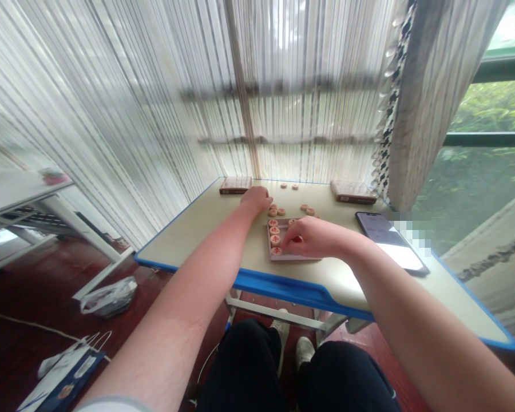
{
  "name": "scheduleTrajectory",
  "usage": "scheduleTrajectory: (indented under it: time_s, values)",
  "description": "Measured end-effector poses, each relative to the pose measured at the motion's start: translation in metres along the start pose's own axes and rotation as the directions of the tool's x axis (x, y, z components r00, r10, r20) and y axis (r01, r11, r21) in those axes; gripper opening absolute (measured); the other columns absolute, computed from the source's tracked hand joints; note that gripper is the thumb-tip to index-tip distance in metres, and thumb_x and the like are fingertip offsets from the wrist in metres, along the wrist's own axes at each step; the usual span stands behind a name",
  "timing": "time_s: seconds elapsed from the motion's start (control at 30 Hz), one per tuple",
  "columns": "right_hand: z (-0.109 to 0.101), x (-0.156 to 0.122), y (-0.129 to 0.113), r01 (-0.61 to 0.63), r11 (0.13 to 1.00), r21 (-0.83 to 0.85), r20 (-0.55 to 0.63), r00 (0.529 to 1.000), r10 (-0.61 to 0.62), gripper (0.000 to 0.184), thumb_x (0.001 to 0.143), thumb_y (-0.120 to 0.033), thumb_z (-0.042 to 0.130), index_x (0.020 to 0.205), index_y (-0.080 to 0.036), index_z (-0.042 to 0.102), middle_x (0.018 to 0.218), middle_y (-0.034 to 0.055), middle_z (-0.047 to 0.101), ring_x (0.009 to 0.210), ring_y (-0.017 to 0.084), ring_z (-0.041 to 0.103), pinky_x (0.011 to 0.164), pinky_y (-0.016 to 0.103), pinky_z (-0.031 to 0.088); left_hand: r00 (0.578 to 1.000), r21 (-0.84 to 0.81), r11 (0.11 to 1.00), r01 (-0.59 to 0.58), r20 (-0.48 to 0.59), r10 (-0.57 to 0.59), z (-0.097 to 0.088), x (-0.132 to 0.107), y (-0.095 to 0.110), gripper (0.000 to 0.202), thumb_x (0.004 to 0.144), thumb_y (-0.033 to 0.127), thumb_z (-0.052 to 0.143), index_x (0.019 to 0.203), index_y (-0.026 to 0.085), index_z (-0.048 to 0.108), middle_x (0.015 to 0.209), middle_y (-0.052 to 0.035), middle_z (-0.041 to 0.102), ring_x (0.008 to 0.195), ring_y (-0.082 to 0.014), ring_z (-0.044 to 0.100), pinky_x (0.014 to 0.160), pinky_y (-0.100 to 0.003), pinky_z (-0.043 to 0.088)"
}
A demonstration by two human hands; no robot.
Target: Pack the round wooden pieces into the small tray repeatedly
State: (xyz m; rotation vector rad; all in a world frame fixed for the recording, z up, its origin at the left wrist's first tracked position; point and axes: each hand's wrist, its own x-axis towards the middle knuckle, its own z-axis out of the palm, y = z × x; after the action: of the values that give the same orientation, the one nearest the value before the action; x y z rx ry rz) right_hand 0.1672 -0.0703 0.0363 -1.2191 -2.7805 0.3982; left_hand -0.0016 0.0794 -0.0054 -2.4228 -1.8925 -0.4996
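Note:
A shallow tray [271,256] on the blue-edged table [206,229] holds a column of round wooden game pieces with red characters [275,231]. My right hand [311,237] rests over the tray, fingers curled in a pinch against the pieces by its left side; what it grips is hidden. My left hand [256,199] reaches farther back, fingers bent down over loose pieces [277,211] on the tabletop. More loose pieces [308,209] lie behind the tray.
Two flat boxes [236,185] [353,191] sit at the table's far edge by the curtain. A dark phone [390,241] lies at the right. Bags [109,297] lie on the red floor at left, beside a white table [26,191].

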Motion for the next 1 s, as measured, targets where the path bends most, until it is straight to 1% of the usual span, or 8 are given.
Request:
scheduleTrajectory:
  time_s: [0.17,0.57,0.67,0.73,0.83,0.87,0.93,1.0]
  values:
    - [0.000,0.000,-0.002,0.017,1.000,-0.022,0.033,0.999,-0.016,0.025,0.075,-0.024,0.049,0.070,-0.022,0.073,0.064,0.0006,0.065,0.053,0.010,0.047,0.054,0.024,0.032,1.000,0.020,1.000,-0.001,0.009,0.001,0.002,0.002,-0.002,0.033,0.080,0.039,0.051,0.092,0.016,0.071,0.095,-0.0117,0.069,0.092,-0.0218,0.062,0.083,-0.031,0.047]
    - [0.000,0.000,-0.003,-0.013,1.000,0.018,0.019,1.000,0.012,0.024,0.075,-0.028,0.052,0.076,-0.023,0.075,0.069,0.0017,0.067,0.058,0.013,0.052,0.057,0.025,0.036,1.000,0.001,1.000,0.009,0.018,-0.009,0.000,0.001,-0.003,0.033,0.080,0.037,0.051,0.093,0.015,0.072,0.096,-0.0127,0.069,0.094,-0.0223,0.062,0.085,-0.031,0.047]
    - [-0.004,-0.001,0.003,-0.040,0.996,0.078,-0.020,0.999,0.041,0.025,0.074,-0.026,0.053,0.085,-0.022,0.075,0.074,0.0020,0.068,0.061,0.013,0.053,0.059,0.024,0.038,1.000,-0.033,0.999,-0.004,0.015,0.004,0.001,0.002,-0.003,0.032,0.079,0.035,0.052,0.094,0.015,0.072,0.096,-0.0122,0.070,0.094,-0.0221,0.063,0.085,-0.030,0.047]
    - [-0.007,0.000,0.012,-0.063,0.992,0.109,-0.099,0.992,0.074,0.027,0.074,-0.024,0.053,0.090,-0.021,0.074,0.079,0.0028,0.068,0.065,0.013,0.055,0.062,0.024,0.039,0.999,-0.077,0.997,-0.016,0.043,0.020,0.002,0.003,-0.003,0.030,0.077,0.033,0.054,0.093,0.015,0.073,0.094,-0.0111,0.070,0.091,-0.0212,0.063,0.083,-0.029,0.047]
    - [-0.009,0.004,0.033,-0.141,0.981,0.133,-0.285,0.943,0.174,0.028,0.076,-0.025,0.051,0.095,-0.021,0.072,0.087,0.0043,0.067,0.072,0.014,0.056,0.066,0.025,0.040,0.990,-0.192,0.980,-0.051,0.116,0.074,0.002,0.003,-0.003,0.026,0.074,0.028,0.058,0.092,0.015,0.073,0.092,-0.0089,0.072,0.088,-0.0194,0.064,0.080,-0.027,0.048]
    - [-0.008,0.007,0.042,-0.205,0.968,0.148,-0.349,0.905,0.244,0.030,0.077,-0.024,0.049,0.098,-0.021,0.070,0.089,0.0049,0.066,0.074,0.015,0.056,0.067,0.026,0.041,0.985,-0.235,0.970,-0.066,0.139,0.101,0.002,0.003,-0.003,0.026,0.073,0.026,0.059,0.092,0.015,0.073,0.091,-0.0084,0.072,0.087,-0.0190,0.065,0.079,-0.026,0.049]
    - [-0.005,0.011,0.059,-0.353,0.921,0.163,-0.465,0.796,0.387,0.033,0.077,-0.024,0.049,0.104,-0.021,0.068,0.097,0.0070,0.065,0.077,0.017,0.057,0.067,0.027,0.041,0.977,-0.296,0.952,-0.078,0.168,0.133,0.002,0.002,-0.003,0.024,0.072,0.023,0.061,0.091,0.014,0.073,0.088,-0.0078,0.072,0.085,-0.0186,0.065,0.078,-0.026,0.049]
    - [0.000,0.015,0.076,-0.459,0.873,0.162,-0.490,0.731,0.475,0.040,0.075,-0.022,0.051,0.114,-0.020,0.063,0.107,0.0099,0.062,0.084,0.020,0.058,0.070,0.029,0.043,0.976,-0.343,0.936,-0.078,0.166,0.142,0.002,0.001,-0.003,0.024,0.071,0.021,0.063,0.092,0.012,0.073,0.088,-0.0079,0.072,0.084,-0.0180,0.065,0.079,-0.026,0.050]
